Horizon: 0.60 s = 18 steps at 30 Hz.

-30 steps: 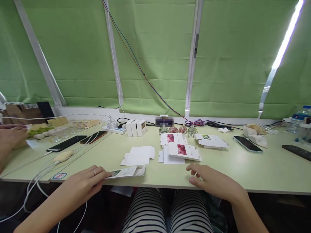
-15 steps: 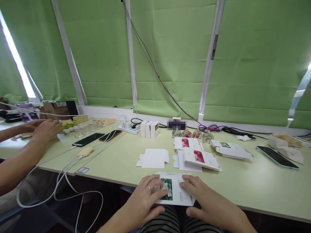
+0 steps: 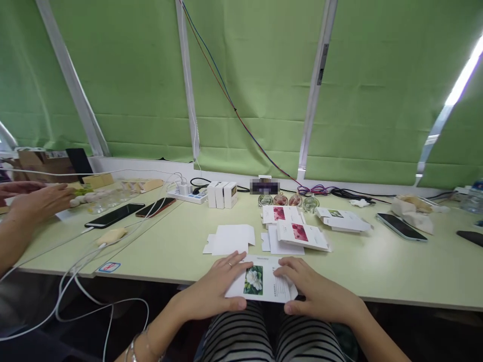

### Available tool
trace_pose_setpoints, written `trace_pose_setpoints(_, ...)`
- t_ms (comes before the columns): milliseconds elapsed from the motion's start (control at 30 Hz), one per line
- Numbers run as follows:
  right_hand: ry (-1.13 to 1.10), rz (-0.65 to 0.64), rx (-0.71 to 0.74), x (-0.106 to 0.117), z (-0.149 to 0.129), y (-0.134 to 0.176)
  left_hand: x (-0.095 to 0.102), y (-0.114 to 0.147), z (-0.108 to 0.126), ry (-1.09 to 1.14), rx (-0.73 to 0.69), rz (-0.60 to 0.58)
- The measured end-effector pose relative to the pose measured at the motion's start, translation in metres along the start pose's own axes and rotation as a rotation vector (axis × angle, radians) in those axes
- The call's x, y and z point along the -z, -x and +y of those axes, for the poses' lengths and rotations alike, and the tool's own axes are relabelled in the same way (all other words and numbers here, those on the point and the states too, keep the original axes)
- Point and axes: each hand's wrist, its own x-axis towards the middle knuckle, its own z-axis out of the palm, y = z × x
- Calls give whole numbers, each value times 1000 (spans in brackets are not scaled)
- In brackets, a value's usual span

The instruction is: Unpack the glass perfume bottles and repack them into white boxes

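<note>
A flattened white paper carton [image 3: 267,280] with a white flower picture and printed text lies at the table's near edge, partly over my lap. My left hand [image 3: 222,286] holds its left side, fingers over the top and thumb along the near edge. At the carton's right side, my right hand [image 3: 302,286] has bent fingers on the printed face and its thumb at the near corner. Just beyond lie a blank white carton [image 3: 232,239] and a carton with a pink flower picture [image 3: 307,236], which overlaps others. Another flower-picture carton [image 3: 345,222] rests farther right.
Several round glass ornaments [image 3: 280,200] stand behind the cartons. Small white boxes [image 3: 222,195] and a power strip [image 3: 194,196] are farther left. Phones [image 3: 115,215] lie on both sides, with white cables hanging at left. Another person's hands [image 3: 45,203] work at far left.
The view has shifted right and things appear farther left. My left thumb and fingers have slid off the flower picture toward the carton's left side, uncovering it. My right hand stays on the right side.
</note>
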Motion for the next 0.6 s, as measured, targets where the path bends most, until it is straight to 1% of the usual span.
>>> trace_pose_setpoints(100, -11, 14, 18, 4, 3, 2, 0, 2, -4, 26, 13, 15)
trace_pose_setpoints(233, -4, 35, 31, 9, 7, 8, 2, -10, -2, 19, -38, 52)
trace_pose_setpoints(367, -10, 48, 14, 13, 9, 9, 4, -24, -3, 12, -32, 30)
trace_pose_setpoints(600, 3, 92, -11, 16, 8, 10, 3, -29, -9, 80, -45, 79)
